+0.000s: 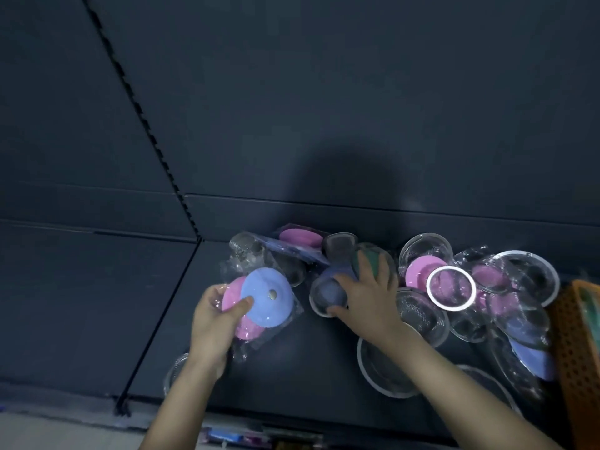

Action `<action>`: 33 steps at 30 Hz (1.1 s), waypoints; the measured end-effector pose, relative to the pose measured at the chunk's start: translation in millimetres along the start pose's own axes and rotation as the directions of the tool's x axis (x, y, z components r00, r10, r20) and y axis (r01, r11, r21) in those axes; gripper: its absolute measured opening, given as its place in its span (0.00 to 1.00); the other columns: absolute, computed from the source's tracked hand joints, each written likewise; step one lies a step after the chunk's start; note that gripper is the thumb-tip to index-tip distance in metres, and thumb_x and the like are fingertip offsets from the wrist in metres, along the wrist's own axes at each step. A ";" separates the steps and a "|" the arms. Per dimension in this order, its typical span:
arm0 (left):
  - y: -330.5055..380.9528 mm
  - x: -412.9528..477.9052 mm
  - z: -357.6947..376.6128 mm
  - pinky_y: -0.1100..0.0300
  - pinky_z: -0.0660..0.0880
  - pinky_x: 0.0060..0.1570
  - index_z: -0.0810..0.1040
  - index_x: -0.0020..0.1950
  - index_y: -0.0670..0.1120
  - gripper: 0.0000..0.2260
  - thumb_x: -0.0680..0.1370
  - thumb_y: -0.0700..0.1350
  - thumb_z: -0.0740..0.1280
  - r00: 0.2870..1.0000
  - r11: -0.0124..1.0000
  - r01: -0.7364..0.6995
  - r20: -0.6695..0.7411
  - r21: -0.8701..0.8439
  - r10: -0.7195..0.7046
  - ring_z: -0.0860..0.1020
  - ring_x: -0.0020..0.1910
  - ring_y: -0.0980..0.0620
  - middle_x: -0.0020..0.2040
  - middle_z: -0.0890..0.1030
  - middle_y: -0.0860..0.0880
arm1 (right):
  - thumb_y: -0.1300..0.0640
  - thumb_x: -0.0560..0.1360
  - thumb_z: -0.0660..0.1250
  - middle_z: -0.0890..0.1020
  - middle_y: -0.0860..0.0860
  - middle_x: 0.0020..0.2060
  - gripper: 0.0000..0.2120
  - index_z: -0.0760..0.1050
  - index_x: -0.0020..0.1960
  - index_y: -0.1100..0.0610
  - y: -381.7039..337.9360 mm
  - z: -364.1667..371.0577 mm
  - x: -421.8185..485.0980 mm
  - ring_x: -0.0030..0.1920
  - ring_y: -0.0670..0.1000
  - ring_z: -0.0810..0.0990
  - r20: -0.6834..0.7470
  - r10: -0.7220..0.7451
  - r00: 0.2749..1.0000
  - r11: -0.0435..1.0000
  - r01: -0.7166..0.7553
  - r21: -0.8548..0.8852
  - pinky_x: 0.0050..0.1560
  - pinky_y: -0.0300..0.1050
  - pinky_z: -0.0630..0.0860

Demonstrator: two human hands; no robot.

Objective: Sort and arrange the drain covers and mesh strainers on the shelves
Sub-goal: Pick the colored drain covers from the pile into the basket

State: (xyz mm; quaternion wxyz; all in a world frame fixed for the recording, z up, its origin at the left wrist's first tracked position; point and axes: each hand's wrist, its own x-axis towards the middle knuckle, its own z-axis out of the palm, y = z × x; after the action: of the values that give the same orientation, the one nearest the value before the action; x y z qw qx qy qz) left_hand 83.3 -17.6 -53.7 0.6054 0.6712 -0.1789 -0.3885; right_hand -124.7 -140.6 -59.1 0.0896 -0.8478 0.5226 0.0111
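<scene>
Steady the blue drain cover (268,298), well left of the orange basket (573,352), in the clamped left grip (216,319) — lift the mesh strainer (324,292), clasped in the right grip (368,298), clear; stack by kind.

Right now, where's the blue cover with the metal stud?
Head view, left of centre: the blue cover is held by the left hand, overlapping a pink cover.

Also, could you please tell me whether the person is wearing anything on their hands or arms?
No. Both the left hand and right hand are bare, with no gloves, rings or watch visible. The left forearm and right forearm are bare too; no sleeve shows within the frame.
</scene>
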 end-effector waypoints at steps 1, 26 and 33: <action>-1.1 -0.6 -2.3 0.50 0.75 0.38 0.75 0.50 0.43 0.10 0.72 0.36 0.72 1.000 0.999 0.008 -0.024 -0.048 -0.009 0.78 0.39 0.44 0.44 0.80 0.43 | 0.38 0.69 0.67 0.43 0.53 0.77 0.31 0.63 0.69 0.41 -1.9 1.8 -5.7 0.73 0.66 0.37 0.007 -0.030 1.000 0.999 0.030 -0.013 0.70 0.69 0.45; -10.5 -9.4 3.6 0.57 0.76 0.38 0.78 0.44 0.49 0.09 0.71 0.36 0.72 0.982 0.981 -0.102 -0.173 -0.165 0.073 0.81 0.39 0.51 0.41 0.83 0.50 | 0.53 0.69 0.67 0.70 0.56 0.65 0.29 0.66 0.69 0.57 2.9 3.3 -24.4 0.66 0.57 0.68 -0.013 -0.202 0.979 0.969 0.202 0.139 0.67 0.47 0.64; -11.6 -6.4 5.4 0.56 0.76 0.36 0.77 0.44 0.48 0.10 0.71 0.35 0.72 0.981 0.985 -0.101 -0.179 -0.138 0.075 0.79 0.38 0.49 0.41 0.81 0.48 | 0.46 0.68 0.63 0.71 0.53 0.63 0.28 0.68 0.67 0.54 -2.3 14.6 -58.0 0.61 0.57 0.69 0.026 -0.323 0.946 0.944 0.320 0.078 0.67 0.46 0.63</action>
State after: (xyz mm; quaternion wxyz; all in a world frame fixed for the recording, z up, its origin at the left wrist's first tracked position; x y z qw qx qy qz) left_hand 72.6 -14.3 -62.6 0.6828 0.6476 -0.1262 -0.3137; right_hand -147.8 -86.0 -66.6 0.1313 -0.9175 0.3754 -0.0064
